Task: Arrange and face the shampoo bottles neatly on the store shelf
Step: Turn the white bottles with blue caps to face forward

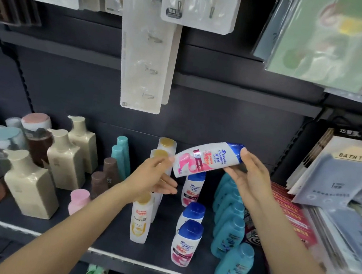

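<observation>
Even, soft indoor light; edges bend and blur

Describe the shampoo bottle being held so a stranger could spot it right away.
Find the dark store shelf, then the row of white blue-capped bottles standing mid-shelf. Above that row, the white blue-capped pink-label shampoo bottle lies sideways between the left hand and right hand, the only one off the shelf.
</observation>
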### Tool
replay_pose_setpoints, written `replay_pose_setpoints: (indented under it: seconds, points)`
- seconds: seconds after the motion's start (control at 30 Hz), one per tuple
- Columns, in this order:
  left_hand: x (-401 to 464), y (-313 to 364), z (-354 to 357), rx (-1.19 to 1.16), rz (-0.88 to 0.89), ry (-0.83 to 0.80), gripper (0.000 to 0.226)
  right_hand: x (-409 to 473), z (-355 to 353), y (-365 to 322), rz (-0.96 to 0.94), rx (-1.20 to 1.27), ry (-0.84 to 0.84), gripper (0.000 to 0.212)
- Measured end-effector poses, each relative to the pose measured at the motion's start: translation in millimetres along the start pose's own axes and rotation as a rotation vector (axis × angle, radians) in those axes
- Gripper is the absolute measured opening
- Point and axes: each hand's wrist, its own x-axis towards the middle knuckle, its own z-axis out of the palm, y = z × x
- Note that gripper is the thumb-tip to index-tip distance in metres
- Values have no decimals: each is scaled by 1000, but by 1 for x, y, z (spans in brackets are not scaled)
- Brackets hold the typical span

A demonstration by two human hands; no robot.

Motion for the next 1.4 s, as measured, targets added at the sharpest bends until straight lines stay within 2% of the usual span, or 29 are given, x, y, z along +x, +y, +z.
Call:
replay_pose_setpoints:
  seconds: [0.07,0.13,0.27,0.33,0.4,0.5,0.6,0.77,0.97,1.13,1.4]
  points:
    - [-2,5,2,-224,-103,-10,34,-3,1,1,-3,30,-20,13]
    - [-3,7,3,-345,-150,-8,31,-5,0,1,-7,46,-49,17]
    - [-5,10,6,-434,-269,-23,33,-8,-1,1,-4,61,-83,27]
    - [-6,10,7,-513,-274,-15,31,-9,-2,0,-5,49,-125,29]
    - [-7,9,7,-577,-215,15,23,-10,-2,-2,8,-11,-179,31]
    - [-6,4,3,-548,-67,90,17,-11,-4,-5,63,-84,-185,34]
    - [-7,2,-3,-464,67,138,30,-11,-6,-3,95,-136,-157,37]
    - [-14,3,-10,-358,193,125,41,-13,-10,3,141,-143,-142,41]
    - [-25,6,-14,-196,319,98,49,-19,-13,2,103,-52,-228,31]
    - [-34,6,-9,-133,507,95,52,-20,-19,2,82,6,-276,48]
    - [-33,2,-13,-140,560,110,55,-22,-17,5,78,63,-303,54]
